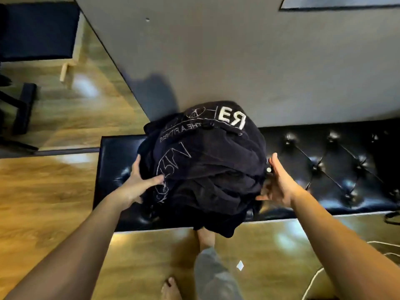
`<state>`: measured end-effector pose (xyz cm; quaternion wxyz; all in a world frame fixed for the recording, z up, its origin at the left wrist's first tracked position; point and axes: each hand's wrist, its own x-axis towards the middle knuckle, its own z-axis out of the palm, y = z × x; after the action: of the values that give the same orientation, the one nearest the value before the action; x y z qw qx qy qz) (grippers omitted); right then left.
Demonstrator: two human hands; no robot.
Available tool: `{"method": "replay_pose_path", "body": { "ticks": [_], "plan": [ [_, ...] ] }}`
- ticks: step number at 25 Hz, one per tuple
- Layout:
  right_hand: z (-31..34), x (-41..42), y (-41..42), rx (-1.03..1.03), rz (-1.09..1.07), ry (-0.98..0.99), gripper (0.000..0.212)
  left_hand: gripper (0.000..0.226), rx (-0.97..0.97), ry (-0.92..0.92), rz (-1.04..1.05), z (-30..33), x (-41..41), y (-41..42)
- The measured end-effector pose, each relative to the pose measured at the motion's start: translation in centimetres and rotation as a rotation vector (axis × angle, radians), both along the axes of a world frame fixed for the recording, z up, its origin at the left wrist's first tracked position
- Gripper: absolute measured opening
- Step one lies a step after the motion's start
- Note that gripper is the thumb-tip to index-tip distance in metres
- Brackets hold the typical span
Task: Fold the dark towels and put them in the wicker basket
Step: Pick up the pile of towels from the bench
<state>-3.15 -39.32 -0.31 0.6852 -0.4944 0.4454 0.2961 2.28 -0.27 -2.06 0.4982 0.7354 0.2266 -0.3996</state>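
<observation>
A heap of dark towels (pixel 207 163) sits bunched on the black tufted surface (pixel 337 167), one end spilling over the front edge toward the wooden floor (pixel 43 202). White lettering and line drawings show on the top folds — reversed, hard to read. The left hand (pixel 138 182) is laid against the heap's left side, fingers spread, thumb on the cloth. The right hand (pixel 279 182) is held just beside the heap's right side, palm inward, fingers straight — whether it touches, I can't tell. A grey wall (pixel 238 61) rises behind. Below, a bare foot (pixel 171 289) and a grey trouser leg (pixel 216 276); a white cord (pixel 311 282) trails on the floor at right.
</observation>
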Motion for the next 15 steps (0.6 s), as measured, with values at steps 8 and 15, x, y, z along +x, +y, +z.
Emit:
{"method": "replay_pose_path", "body": {
  "ticks": [8,15],
  "plan": [
    [-9.3,4.8,-1.6,-0.066,-0.023,0.095,0.067,0.157,-0.096,0.045,0.052,-6.6,4.0,0.9],
    [-9.5,5.9,-1.2,-0.137,0.031,0.112,0.044,0.153,-0.194,0.0,-0.022,-9.1,4.2,-0.3]
  ]
}}
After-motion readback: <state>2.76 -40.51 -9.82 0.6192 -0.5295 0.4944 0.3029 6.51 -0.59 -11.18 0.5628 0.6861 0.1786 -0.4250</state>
